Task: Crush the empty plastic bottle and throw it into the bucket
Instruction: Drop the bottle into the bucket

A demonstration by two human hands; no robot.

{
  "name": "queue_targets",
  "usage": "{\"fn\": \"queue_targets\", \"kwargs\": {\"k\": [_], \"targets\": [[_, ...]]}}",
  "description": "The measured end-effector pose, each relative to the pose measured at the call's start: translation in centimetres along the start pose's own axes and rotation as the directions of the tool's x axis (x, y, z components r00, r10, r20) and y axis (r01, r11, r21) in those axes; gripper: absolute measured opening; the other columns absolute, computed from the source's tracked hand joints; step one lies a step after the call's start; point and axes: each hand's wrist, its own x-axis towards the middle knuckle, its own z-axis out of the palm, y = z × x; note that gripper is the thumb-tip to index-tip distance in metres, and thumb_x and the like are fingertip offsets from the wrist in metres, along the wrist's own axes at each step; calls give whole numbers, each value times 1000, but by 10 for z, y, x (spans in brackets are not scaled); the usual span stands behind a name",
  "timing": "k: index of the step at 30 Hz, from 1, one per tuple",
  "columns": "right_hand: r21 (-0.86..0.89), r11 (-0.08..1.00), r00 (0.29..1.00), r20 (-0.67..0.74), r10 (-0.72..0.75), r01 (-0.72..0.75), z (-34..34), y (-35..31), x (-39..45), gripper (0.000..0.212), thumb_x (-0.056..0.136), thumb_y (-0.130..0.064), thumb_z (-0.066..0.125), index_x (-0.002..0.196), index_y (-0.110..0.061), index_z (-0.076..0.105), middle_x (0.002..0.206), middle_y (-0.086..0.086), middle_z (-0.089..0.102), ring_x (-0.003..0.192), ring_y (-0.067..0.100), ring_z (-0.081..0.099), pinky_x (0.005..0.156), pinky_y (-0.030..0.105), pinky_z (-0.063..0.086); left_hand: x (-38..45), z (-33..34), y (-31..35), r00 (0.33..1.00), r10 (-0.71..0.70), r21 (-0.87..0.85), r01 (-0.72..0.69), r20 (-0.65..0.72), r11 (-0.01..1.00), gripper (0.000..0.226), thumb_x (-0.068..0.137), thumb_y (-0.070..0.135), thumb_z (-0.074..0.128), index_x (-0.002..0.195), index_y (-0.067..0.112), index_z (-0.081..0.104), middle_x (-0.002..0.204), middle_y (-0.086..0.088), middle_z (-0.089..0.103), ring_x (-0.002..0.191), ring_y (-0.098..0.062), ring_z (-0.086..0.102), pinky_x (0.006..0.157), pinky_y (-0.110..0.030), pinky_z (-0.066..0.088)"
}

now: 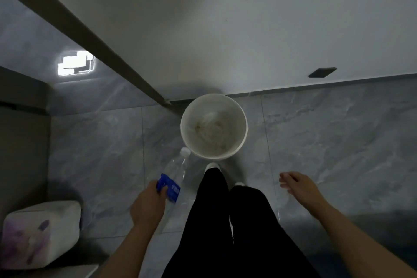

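Observation:
A clear plastic bottle with a white cap and a blue label is in my left hand, which grips it around the label. The bottle points up and forward, its cap close to the near-left rim of the bucket. It looks uncrushed. The white round bucket stands on the grey tiled floor against the wall, just ahead of my feet; something pale lies at its bottom. My right hand hangs to the right of my legs, fingers apart, holding nothing.
My legs in black trousers and white shoes stand right behind the bucket. A white box with a purple pattern sits at the lower left on a grey surface. A white wall with a dark skirting and a door frame lies ahead.

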Motion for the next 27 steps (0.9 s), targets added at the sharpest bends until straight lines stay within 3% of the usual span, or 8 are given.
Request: {"fn": "queue_targets", "kwargs": {"k": [8,14,20,24,27], "targets": [[-175,967,983,19,-183,183,45,-60,143,29,93,-19,40,110,-4,58,111,20,65,101,34,61,94,45,45,125,52,72,996,45,-127,-55,-79,990,26,92,33,48,103,12,58,89,-11,67,73,-21,54,66,-31,39],[-254,934,963,-32,-267,251,89,-50,258,31,94,-20,36,113,-4,55,113,19,63,105,33,57,77,28,36,214,133,82,999,49,-86,-47,18,995,27,90,34,51,98,9,58,93,-15,69,77,-26,60,68,-33,44],[-233,934,951,-84,-298,272,128,-25,340,45,95,-29,31,135,-10,34,132,23,47,119,35,48,97,39,38,289,197,88,986,108,-141,-89,128,986,36,85,42,56,99,9,60,85,-13,71,78,-31,67,77,-42,53],[-184,906,914,-66,-399,382,140,-19,364,43,95,-37,24,129,-15,40,116,11,56,107,29,55,87,39,45,327,229,93,970,169,-123,-149,173,981,37,90,39,48,99,5,61,66,-8,66,61,-24,64,60,-34,50],[-110,887,879,-125,-460,448,143,-17,367,36,95,-36,25,119,-19,46,104,1,58,97,21,55,76,29,40,352,249,99,953,174,-82,-159,249,984,31,93,31,42,104,8,58,85,-15,71,72,-29,68,69,-41,55]]}}
